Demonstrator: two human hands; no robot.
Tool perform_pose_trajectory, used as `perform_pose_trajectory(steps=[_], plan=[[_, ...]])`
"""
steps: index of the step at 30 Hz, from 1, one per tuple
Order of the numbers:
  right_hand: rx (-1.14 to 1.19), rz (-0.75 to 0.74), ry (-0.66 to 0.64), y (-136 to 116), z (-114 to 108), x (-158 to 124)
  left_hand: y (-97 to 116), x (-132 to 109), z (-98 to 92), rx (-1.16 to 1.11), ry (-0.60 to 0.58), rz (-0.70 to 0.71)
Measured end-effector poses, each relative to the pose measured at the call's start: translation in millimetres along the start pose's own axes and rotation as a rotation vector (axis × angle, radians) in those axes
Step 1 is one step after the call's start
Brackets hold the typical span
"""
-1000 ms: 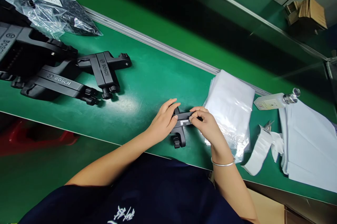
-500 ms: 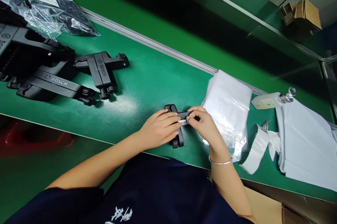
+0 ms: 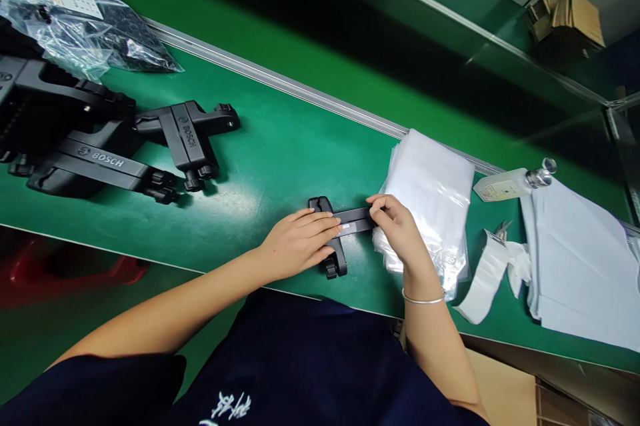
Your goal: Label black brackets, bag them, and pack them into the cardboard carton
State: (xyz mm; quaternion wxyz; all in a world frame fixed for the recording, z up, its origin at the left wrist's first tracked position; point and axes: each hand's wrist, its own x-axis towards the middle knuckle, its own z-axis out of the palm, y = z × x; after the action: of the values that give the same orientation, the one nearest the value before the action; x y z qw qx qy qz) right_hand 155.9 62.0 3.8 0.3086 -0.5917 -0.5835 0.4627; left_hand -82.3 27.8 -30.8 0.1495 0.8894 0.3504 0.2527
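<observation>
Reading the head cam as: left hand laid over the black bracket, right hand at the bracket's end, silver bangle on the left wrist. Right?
Bangle's wrong: the head view shows the silver bangle on the right wrist, not the left. Left hand over the black bracket and right hand at its end both stand.
</observation>
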Motion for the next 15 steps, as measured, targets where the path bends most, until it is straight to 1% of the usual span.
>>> perform_pose_trajectory(steps=[4, 8, 13, 15], plan=[[-0.071, -0.048, -0.062, 2.4, -0.4, 0.5, -4.7, 1.6, -4.0, -0.042, -0.057, 0.002], [-0.149, -0.083, -0.06, 2.1, 1.7, -0.1, -8.8, 8.4, -11.6, -0.033, -0.154, 0.045], [-0.188, -0.097, -0.069, 0.2, 1.7, -1.0, -3.5, 29.5, -17.3, 0.031, -0.245, 0.115], [-0.191, -0.097, -0.073, -0.4, 1.3, -1.0, -0.8, 30.7, -15.6, 0.058, -0.253, 0.135]])
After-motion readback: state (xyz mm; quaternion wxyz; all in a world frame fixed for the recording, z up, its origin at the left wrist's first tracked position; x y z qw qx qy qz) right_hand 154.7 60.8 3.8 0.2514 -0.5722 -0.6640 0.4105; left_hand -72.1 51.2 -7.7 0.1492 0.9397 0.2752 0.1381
